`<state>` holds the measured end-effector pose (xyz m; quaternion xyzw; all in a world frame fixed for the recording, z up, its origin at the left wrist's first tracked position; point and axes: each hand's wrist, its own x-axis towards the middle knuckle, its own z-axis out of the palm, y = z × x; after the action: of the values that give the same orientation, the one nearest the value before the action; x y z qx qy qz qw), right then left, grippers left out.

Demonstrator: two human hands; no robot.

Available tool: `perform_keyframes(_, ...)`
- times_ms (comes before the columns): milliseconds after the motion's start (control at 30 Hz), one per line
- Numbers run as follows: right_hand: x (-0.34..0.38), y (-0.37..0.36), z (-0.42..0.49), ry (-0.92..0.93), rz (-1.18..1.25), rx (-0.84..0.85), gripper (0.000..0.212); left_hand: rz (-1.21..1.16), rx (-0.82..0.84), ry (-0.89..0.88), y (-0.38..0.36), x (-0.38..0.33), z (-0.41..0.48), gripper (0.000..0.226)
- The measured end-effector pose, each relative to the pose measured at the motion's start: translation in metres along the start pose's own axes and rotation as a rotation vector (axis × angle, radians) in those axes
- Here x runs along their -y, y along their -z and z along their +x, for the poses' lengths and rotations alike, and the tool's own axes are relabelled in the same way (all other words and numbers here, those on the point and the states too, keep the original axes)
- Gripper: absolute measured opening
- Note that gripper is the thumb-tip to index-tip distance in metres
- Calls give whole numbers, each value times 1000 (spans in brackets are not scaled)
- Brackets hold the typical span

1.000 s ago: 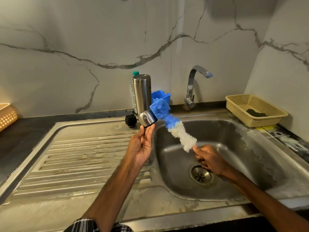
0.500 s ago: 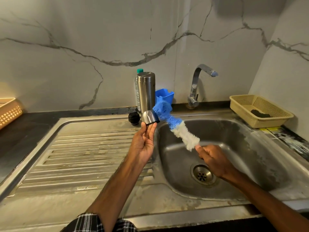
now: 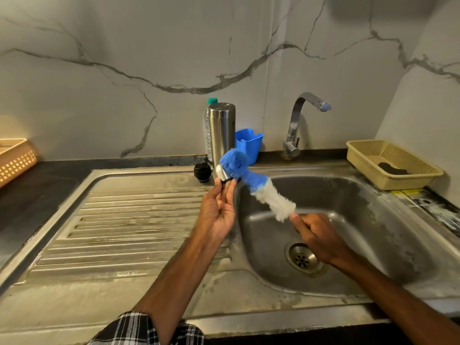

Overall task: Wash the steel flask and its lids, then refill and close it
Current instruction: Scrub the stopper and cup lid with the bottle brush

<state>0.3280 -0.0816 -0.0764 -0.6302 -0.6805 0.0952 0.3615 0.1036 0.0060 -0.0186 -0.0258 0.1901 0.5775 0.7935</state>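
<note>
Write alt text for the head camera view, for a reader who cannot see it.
A left hand holds a small steel lid at the sink rim while the right hand presses the blue head of a brush against it. Behind, the steel flask stands by the wall, a black cap at its foot, the tap to its right.

Just behind the left grip [image 3: 219, 207] on the steel lid [image 3: 220, 172], the steel flask [image 3: 221, 133], black stopper [image 3: 202, 172] and blue tub [image 3: 250, 145] block the way. To its left the draining board [image 3: 124, 232] offers open room. To its right the brush [image 3: 276, 202] slants across above the sink basin [image 3: 361, 232].
</note>
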Motion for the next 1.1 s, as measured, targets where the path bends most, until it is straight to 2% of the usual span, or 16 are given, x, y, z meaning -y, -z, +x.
perform_keyframes(200,-3,3,0,-10,14,-17,54,13,10,17,-1,-2,-1,13)
perform_keyframes(500,-4,4,0,-5,-1,-34,55,61,-4,14,3,-1,4,19)
perform_keyframes(600,-6,4,0,-8,23,-31,57,53,11,21,1,-1,3,11)
perform_keyframes(800,-2,3,1,-31,119,10,52,-10,61,32,-2,-3,0,12)
perform_keyframes(1100,-7,6,1,-29,37,-34,56,37,66,37,0,-1,1,13)
